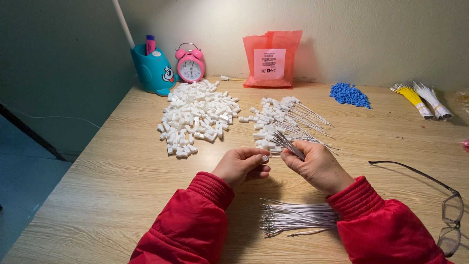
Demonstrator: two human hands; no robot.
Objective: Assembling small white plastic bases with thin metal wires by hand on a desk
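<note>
Pinching a small white connector [264, 158], the left hand [241, 166] is met by the right hand [316, 166], closed on wires [289, 144] angled away toward upper left.

Soft, warm light falls from above on the wooden table [122, 176]. The far left is dim and dark. Small shadows sit under the hands and beside the glasses [439, 205]. The picture is sharp, with no glare

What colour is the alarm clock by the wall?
Pink alarm clock with a white face, in the head view.
</note>
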